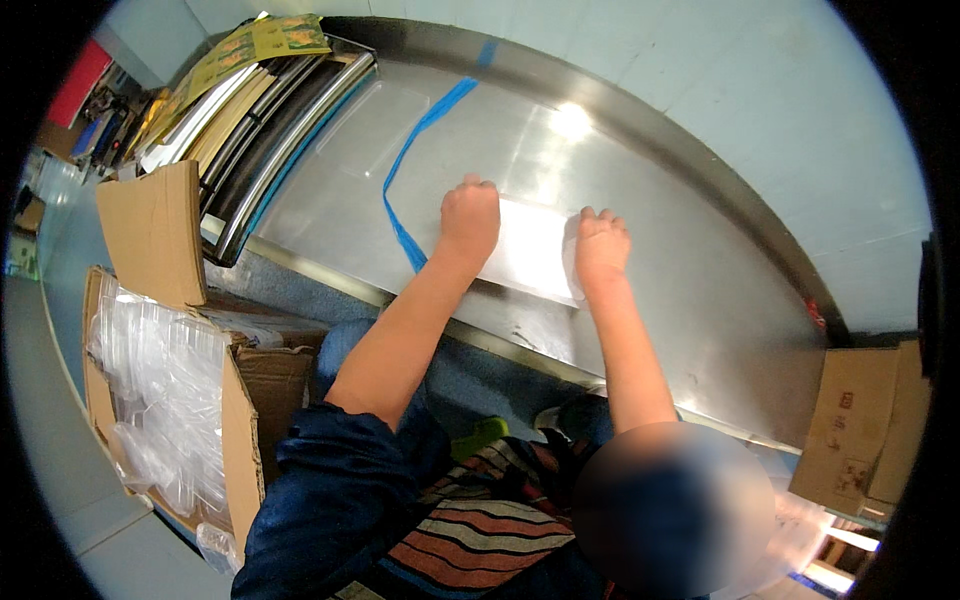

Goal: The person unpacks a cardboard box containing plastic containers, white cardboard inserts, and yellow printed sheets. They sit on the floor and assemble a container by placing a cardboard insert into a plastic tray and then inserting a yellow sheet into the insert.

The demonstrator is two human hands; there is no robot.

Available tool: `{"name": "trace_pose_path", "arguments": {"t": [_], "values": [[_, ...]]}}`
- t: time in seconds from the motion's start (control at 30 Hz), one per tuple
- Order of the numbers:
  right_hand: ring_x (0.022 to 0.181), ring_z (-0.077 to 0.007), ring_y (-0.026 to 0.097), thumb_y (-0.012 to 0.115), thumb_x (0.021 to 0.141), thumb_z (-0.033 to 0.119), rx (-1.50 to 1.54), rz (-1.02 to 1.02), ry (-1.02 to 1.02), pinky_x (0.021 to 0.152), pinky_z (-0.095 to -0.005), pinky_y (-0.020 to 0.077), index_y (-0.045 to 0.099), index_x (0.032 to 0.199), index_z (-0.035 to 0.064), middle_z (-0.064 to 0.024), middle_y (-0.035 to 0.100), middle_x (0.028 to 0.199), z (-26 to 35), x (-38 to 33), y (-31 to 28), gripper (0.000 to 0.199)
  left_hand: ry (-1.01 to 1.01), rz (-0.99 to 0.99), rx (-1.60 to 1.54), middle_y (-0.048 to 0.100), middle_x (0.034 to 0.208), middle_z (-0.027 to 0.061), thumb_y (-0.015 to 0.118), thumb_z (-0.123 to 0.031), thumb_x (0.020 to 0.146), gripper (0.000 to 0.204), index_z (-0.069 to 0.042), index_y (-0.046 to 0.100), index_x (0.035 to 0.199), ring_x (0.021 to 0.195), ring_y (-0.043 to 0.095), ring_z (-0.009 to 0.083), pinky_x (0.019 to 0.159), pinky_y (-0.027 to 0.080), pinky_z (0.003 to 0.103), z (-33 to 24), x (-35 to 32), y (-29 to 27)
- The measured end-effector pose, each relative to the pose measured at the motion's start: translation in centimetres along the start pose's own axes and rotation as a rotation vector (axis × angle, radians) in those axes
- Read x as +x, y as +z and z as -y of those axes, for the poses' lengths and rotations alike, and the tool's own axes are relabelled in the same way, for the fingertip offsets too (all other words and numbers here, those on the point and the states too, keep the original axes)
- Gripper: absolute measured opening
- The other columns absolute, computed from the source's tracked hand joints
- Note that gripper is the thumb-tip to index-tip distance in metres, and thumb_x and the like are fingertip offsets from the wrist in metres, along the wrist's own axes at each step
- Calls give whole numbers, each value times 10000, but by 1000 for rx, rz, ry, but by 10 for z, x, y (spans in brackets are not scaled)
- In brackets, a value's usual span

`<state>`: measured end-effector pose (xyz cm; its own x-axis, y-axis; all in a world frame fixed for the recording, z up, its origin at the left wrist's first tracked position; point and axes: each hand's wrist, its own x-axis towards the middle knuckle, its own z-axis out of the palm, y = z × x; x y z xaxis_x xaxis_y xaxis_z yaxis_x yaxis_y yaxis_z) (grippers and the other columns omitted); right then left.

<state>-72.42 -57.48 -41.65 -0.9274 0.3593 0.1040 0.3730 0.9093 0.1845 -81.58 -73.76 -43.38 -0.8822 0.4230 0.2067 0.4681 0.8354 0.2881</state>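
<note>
The open brown cardboard box [240, 420] at my left is packed with clear, glossy plastic containers [160, 390]. My left hand [470, 220] and right hand [600, 245] are both clenched, knuckles up, pressing a flat, clear rectangular plastic sheet [530, 250] onto the smooth, shiny steel table [680, 290], beside a thin blue tape strip [405, 170].

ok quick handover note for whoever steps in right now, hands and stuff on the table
Left hand: curled, knuckles down on the left end of the flat clear plastic piece.
Right hand: curled on its right end; grip cannot be told.
The piece lies flat on the steel table, near its front edge, beside the blue tape strip.
Open cardboard box of clear plastic containers stands on the floor at the left.
Done: one piece is on the table. Left: cannot tell from this view.
</note>
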Motion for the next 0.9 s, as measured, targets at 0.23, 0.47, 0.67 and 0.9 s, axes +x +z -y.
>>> {"name": "trace_pose_path", "arguments": {"t": [0.23, 0.47, 0.67, 0.9], "values": [[792, -323, 609, 600, 798, 123, 304, -50, 179, 685, -404, 511, 582, 879, -12, -175, 610, 836, -25, -3, 11, 158, -391, -168, -350, 606, 747, 154, 604, -89, 717, 165, 12, 643, 842, 689, 603, 291, 648, 479, 385, 8, -1, 7], [818, -332, 621, 600, 803, 117, 388, -207, 163, 703, -405, 503, 561, 880, -30, -192, 623, 836, -16, -17, 8, 170, -260, -268, -480, 621, 732, 110, 657, -118, 692, 225, -32, 639, 899, 670, 596, 254, 626, 467, 355, 18, -4, 17], [809, -315, 612, 652, 772, 113, 691, -236, 377, 723, -388, 496, 532, 1071, -30, -187, 623, 830, -23, -23, 12, 352, -465, -172, -585, 614, 712, 74, 678, -121, 693, 144, -58, 624, 811, 662, 590, 231, 622, 461, 346, 11, -5, 6], [766, -200, 557, 604, 794, 46, 940, -156, 441, 748, -326, 479, 472, 1172, -20, -101, 557, 886, -16, -28, -5, 405, -277, -211, -435, 559, 692, 82, 684, -101, 696, 153, -49, 543, 730, 654, 552, 243, 608, 435, 374, 12, -10, 3]]}}
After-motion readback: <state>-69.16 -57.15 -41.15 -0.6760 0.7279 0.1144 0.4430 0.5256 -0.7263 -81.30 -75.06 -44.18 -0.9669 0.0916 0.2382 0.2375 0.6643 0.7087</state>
